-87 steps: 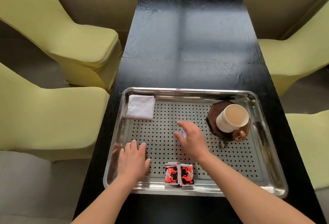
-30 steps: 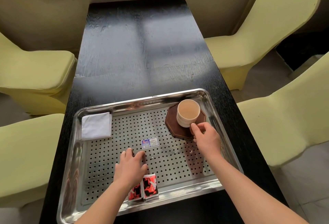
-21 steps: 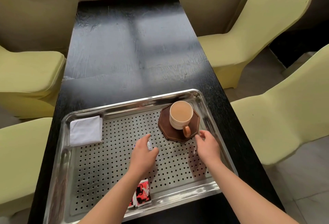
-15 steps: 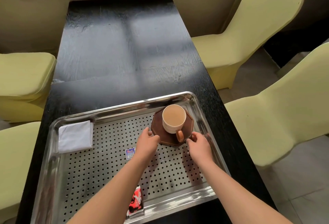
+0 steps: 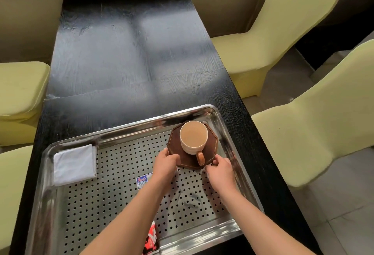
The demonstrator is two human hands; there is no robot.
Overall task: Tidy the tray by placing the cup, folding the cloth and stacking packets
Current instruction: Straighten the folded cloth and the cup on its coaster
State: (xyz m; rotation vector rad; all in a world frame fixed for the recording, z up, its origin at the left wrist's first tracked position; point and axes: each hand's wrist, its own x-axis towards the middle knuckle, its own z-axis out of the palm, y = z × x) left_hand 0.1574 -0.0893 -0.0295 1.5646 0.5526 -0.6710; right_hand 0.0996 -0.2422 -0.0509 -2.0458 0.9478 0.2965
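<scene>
On the perforated steel tray (image 5: pixel 125 128), an octagonal wooden saucer (image 5: pixel 211 143) (cup (image 5: pixel 193 138) atop) is gripped by left hand (image 5: pixel 166 161) and right hand (image 5: pixel 219 166).

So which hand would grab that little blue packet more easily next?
Probably the left hand: the blue packet lies right beside its wrist, and the red packets lie by that forearm. The right hand holds the saucer on the other side of the cup handle, further off.

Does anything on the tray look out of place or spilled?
No spill shows. The blue packet lies alone in the middle of the tray, apart from the red packets at the near rim.
</scene>
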